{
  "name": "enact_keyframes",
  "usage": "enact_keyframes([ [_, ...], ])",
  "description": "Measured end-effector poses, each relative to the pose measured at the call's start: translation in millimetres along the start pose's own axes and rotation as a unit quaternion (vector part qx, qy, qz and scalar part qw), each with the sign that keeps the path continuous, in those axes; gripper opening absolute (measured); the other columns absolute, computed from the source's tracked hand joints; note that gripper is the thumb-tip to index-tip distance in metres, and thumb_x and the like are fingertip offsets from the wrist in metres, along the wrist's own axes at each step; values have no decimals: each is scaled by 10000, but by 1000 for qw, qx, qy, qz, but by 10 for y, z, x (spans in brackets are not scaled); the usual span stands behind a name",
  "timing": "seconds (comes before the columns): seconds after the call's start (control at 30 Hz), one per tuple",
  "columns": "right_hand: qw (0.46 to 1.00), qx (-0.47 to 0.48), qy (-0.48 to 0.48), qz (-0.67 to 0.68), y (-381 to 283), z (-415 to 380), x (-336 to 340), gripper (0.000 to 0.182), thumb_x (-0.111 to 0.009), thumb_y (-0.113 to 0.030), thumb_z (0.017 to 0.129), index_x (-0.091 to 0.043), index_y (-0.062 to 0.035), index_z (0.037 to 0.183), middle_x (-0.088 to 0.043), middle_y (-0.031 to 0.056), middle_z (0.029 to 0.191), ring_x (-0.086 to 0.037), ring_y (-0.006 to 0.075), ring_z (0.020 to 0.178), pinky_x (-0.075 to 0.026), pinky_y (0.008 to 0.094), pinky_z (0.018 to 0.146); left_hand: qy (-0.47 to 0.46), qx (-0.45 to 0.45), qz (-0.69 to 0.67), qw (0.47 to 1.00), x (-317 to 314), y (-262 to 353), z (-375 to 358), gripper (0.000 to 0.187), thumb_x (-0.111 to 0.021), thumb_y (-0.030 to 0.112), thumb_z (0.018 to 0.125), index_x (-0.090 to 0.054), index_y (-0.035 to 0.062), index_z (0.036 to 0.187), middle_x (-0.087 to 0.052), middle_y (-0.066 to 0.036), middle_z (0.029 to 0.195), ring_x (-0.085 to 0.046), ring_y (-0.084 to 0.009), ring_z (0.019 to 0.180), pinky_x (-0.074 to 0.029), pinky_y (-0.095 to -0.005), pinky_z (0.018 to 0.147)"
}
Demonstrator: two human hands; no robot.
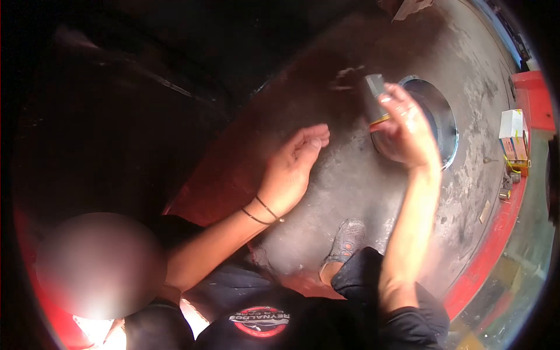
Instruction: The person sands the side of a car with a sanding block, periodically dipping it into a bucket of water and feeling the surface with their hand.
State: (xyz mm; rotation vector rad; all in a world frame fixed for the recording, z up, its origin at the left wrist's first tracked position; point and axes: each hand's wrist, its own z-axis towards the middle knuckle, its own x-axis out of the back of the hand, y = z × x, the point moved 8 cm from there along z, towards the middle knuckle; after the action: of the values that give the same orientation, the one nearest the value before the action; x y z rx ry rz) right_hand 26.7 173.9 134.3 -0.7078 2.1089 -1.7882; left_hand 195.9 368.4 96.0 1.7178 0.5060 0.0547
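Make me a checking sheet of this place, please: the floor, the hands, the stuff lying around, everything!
Surface: grey, scuffed metal floor with a round hole and a red rim.
Job's things: small grey can, red and yellow band.
Clutter: boxes and small parts at the rim.
Hands: right hand holds the can; left hand open, holding nothing.
Cables: nothing seen.
Surroundings: dark at left; the person's shoe on the floor.

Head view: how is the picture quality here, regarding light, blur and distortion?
Head view: strong fisheye bending with dark corners; the upper left lies in deep shadow; glare washes out the right hand and the grey can it holds; the left hand is sharper; a blown-out bright patch sits at the bottom left.
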Motion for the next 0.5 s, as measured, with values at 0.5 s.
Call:
enact_keyframes([
  [0.5, 886, 290, 234, -276, -1, -521, -1564, 348, -794, -127, 947, -776, -65, 1289, -702, 174, 1417, -662, 392, 1258, -514, 488, 1101, 126, 52, -104, 985, 651, -172, 334, 425, -639, 394, 1168, -731, 26, 1358, -749, -21, 1183, -674, -113, 1071, -551, -301, 942],
])
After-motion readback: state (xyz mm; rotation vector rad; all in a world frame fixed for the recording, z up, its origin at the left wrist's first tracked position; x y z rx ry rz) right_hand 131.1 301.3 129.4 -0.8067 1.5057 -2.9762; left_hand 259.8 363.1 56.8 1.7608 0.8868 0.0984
